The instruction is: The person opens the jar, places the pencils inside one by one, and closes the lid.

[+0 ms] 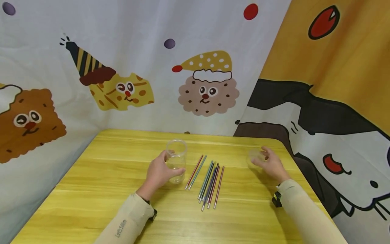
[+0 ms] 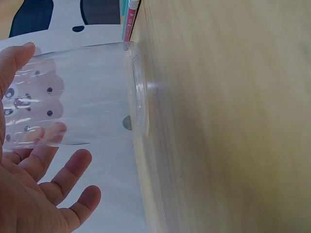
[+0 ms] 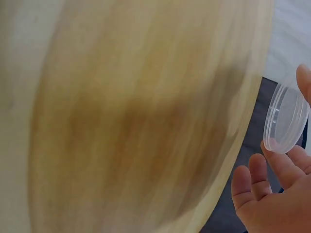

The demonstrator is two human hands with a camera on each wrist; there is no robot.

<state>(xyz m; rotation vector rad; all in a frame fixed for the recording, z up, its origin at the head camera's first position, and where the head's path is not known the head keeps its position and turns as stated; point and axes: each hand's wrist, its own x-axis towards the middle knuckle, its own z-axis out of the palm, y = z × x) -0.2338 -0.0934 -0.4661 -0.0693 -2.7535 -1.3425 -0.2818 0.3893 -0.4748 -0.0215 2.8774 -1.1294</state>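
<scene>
A clear plastic jar, its round mouth uncovered, is upright in my left hand, thumb on one side and fingers on the other. The left wrist view shows the jar's base at or just above the tabletop; I cannot tell if it touches. Off to the right, my right hand pinches a clear round lid by its rim, raised over the table. Several pencils with pale ends lie between the hands, most in a loose bunch, with a pair apart nearer the jar.
The yellow wood-grain table reaches back to a white printed curtain. At the right, an orange and white cartoon cloth hangs close to the table's edge. Dark bands sit at both sleeve cuffs.
</scene>
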